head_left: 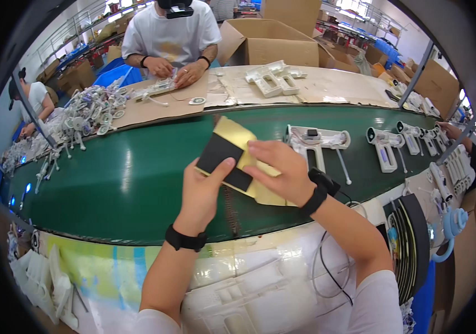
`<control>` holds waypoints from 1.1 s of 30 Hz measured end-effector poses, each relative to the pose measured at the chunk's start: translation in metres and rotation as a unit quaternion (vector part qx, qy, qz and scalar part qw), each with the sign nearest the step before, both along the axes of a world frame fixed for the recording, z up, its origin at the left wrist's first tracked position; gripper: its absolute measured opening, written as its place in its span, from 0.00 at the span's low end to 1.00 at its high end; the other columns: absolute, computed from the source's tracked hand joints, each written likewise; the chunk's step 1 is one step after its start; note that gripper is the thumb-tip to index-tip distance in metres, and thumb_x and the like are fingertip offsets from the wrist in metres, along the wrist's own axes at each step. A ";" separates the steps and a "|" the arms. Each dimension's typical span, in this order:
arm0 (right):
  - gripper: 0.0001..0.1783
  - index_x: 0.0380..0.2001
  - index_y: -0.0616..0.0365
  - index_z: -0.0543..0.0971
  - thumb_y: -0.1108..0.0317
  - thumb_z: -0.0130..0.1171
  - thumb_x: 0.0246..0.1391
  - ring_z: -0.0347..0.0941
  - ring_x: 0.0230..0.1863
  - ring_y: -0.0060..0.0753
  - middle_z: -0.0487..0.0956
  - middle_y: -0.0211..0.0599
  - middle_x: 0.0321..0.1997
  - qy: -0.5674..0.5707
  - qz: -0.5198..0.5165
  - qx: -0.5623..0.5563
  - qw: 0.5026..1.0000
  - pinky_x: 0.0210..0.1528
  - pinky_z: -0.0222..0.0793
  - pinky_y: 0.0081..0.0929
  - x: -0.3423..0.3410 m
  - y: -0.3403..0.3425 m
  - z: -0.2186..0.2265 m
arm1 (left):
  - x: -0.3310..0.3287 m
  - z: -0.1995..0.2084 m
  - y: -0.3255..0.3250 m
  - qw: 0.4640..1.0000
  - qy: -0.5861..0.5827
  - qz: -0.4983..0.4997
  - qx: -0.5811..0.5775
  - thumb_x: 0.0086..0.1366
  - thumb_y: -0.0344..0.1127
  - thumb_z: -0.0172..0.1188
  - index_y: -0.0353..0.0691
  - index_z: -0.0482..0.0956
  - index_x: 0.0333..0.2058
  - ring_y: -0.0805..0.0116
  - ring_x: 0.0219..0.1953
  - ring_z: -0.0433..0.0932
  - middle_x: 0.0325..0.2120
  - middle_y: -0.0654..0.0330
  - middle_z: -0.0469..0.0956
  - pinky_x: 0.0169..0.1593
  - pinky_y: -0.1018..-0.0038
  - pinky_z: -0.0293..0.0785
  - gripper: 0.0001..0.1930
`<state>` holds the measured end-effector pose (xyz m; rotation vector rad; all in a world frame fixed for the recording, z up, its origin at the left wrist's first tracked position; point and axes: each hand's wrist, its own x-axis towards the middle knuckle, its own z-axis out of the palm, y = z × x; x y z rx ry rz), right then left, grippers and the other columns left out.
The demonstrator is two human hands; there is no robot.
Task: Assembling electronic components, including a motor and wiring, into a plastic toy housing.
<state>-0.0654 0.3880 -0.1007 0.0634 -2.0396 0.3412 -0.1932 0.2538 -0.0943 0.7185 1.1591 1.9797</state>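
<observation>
Over the green conveyor belt I hold a yellow backing sheet (235,132) with black rectangular pads (218,153) on it. My left hand (200,192) is closed on the sheet's lower left side, its thumb pressed across a black pad. At the sheet's right side, my right hand (283,171) is closed with thumb and fingertips against the yellow surface. What its fingertips grip beyond the sheet is hidden. A white plastic gun-shaped housing (317,138) lies on the belt just past my right hand, with a thin white rod beside it.
More white housings (384,151) lie along the belt to the right. Across it, a person (172,39) handles white parts beside a tangled pile (90,108). Black strips (408,239) stand at the near right, by a light-blue cup (454,222). Cables (327,267) cross the near bench.
</observation>
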 end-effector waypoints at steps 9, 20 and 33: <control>0.18 0.39 0.62 0.83 0.74 0.72 0.42 0.81 0.40 0.36 0.83 0.44 0.41 -0.061 0.028 -0.168 0.983 0.43 0.76 0.26 0.018 -0.022 0.016 | 0.002 0.012 -0.009 0.987 0.151 -0.035 -0.047 0.65 0.33 0.62 0.30 0.81 0.36 0.82 0.31 0.74 0.28 0.66 0.79 0.34 0.82 0.70 0.10; 0.16 0.44 0.66 0.81 0.76 0.66 0.50 0.78 0.45 0.26 0.81 0.43 0.47 -0.123 0.022 -0.412 0.903 0.49 0.76 0.23 0.101 0.096 0.008 | 0.007 0.023 -0.010 0.988 0.132 0.061 -0.059 0.66 0.31 0.60 0.28 0.76 0.46 0.77 0.38 0.76 0.38 0.61 0.80 0.43 0.80 0.72 0.14; 0.16 0.44 0.63 0.82 0.79 0.63 0.49 0.79 0.45 0.30 0.82 0.42 0.47 -0.284 -0.148 -0.372 0.871 0.49 0.77 0.27 0.114 0.133 -0.052 | 0.005 0.022 -0.001 0.972 0.212 0.075 -0.060 0.64 0.28 0.59 0.30 0.71 0.54 0.73 0.45 0.75 0.43 0.59 0.78 0.51 0.77 0.70 0.20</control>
